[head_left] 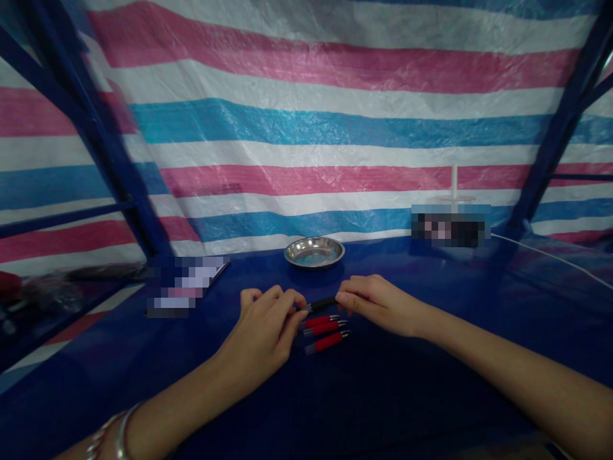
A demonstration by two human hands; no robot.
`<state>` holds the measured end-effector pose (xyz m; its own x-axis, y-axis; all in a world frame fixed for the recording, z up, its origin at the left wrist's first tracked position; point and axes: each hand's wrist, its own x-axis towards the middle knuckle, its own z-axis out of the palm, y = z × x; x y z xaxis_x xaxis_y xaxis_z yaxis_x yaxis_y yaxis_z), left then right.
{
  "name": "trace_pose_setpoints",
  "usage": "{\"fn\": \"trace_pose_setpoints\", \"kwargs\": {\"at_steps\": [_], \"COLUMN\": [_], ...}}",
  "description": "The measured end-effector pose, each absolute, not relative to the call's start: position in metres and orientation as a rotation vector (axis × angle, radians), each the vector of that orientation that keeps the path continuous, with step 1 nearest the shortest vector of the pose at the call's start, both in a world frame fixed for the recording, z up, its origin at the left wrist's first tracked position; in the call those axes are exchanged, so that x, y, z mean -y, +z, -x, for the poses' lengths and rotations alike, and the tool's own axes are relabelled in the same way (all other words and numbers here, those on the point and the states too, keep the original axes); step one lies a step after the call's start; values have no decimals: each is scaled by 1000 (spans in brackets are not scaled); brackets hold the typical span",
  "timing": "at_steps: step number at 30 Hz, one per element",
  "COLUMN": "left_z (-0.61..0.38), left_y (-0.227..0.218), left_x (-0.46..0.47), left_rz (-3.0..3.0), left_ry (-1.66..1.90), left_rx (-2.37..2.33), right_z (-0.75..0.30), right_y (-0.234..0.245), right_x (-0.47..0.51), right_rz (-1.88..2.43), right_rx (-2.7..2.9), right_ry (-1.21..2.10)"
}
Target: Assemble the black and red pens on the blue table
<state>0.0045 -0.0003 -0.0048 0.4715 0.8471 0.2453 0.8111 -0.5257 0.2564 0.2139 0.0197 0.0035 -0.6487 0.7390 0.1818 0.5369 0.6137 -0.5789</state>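
Observation:
A black pen (322, 305) lies sideways between my two hands, just above the blue tabletop. The fingers of my left hand (268, 326) are closed on its left end, and my right hand (376, 303) pinches its right end. My fingertips hide both ends of the pen. Three red pen parts (325, 328) with silver tips and clear ends lie side by side on the table, just nearer to me than the black pen. The left ends of the upper ones are close to my left fingertips.
Behind my hands stands a round, shallow metal dish (315, 253). A blurred-out flat item (191, 287) lies at the left, and a pixelated cup with a straw (454, 185) stands at the back right. Striped sheeting (335, 128) hangs behind the blue table (383, 396), between blue metal posts.

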Motion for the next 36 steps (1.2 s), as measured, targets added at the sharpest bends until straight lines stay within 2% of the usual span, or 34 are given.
{"fn": "trace_pose_setpoints", "kwargs": {"at_steps": [4,13,36], "left_z": [-5,-4,-4], "left_y": [-5,-8,-6], "left_x": [0,-1,-1], "left_rz": [-2586,-2584,-2596], "left_ry": [538,539,502], "left_rx": [-1516,-1506,-1496], "right_z": [-215,-215,-215], "right_y": [3,1,1], "right_x": [-19,-23,-23], "right_rz": [1026,928,962], "right_rx": [2340,2423,2447], "right_ry": [710,524,471]}}
